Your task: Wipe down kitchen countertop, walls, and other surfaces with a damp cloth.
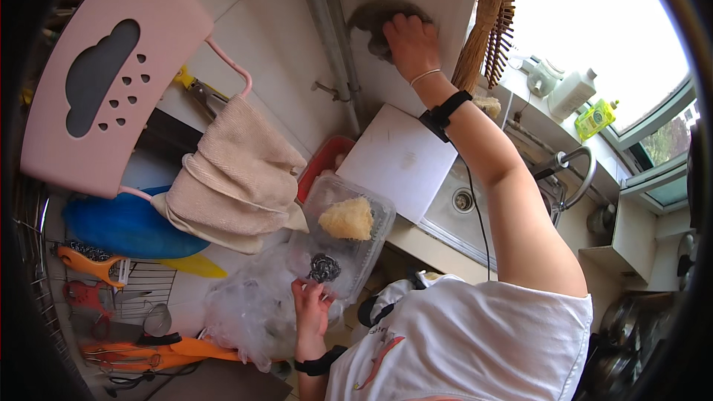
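My left hand [313, 306] is at the lower edge of a clear plastic box [365, 267], its fingers closed on the rim. Inside the box lie a dark wire scouring ball [325, 268], close to those fingers, and a pale yellow loofah-like sponge piece [348, 219]. Farther up, my right hand [412, 42] reaches out to the pale wall panel beside the pipes. Its curled fingers are against a dark grey, blurry-edged patch [370, 22]; whether this is a cloth or a mark, I cannot tell. The fingertips are hidden, and so is anything they may hold.
A white board [398, 161] covers part of the steel sink [445, 197], near a curved faucet [585, 178]. Beige towels [234, 172] hang from a pink holder [189, 5]. A red basin [328, 159] is behind the box. Bottles [572, 92] line the windowsill; plastic bags [250, 301] hang at lower left.
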`<state>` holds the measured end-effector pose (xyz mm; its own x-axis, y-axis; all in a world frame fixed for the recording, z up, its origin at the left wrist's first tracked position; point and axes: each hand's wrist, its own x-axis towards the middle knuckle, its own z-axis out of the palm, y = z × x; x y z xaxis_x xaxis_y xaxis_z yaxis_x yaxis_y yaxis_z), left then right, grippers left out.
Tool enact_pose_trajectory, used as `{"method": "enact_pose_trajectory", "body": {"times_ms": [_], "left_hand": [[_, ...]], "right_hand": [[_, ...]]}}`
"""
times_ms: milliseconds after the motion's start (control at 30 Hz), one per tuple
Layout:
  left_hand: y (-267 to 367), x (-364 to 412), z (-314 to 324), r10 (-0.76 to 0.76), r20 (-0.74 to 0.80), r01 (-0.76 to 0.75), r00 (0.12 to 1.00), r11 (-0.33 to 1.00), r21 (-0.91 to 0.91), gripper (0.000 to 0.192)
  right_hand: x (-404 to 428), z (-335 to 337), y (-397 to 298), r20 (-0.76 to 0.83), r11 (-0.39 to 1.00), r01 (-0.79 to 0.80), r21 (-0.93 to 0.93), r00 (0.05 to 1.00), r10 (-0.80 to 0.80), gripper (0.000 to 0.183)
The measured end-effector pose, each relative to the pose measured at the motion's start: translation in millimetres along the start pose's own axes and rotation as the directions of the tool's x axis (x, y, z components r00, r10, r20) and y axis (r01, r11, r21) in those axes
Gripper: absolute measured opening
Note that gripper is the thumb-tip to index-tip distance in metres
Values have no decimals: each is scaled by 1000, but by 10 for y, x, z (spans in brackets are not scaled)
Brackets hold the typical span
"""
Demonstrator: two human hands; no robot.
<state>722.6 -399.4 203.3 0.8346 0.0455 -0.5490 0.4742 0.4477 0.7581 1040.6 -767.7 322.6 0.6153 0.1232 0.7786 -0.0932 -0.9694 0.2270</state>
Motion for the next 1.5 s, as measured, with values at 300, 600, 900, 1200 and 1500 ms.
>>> {"method": "enact_pose_trajectory", "body": {"times_ms": [300, 600, 900, 1200, 1500], "left_hand": [[-32, 45, 29, 27, 31, -26, 999, 999, -31, 29], [-62, 34, 115, 42, 20, -41, 999, 997, -67, 30], [-113, 10, 165, 51, 57, -48, 997, 997, -58, 29], [-37, -65, 109, 61, 4, -61, 998, 998, -26, 33], [-48, -121, -46, 33, -53, -34, 998, 999, -26, 32]], "right_hand": [[-342, 113, -5, 246, 972, 233, 18, 942, -230, 14], [-375, 96, 219, 22, 965, 209, 160, 976, -215, 17], [-661, 259, 49, 423, 953, 297, -54, 871, -248, 11], [6, -289, 196, 119, 998, -19, 66, 993, 11, 16], [-474, 263, -21, 203, 976, 189, 111, 957, -209, 7]]}}
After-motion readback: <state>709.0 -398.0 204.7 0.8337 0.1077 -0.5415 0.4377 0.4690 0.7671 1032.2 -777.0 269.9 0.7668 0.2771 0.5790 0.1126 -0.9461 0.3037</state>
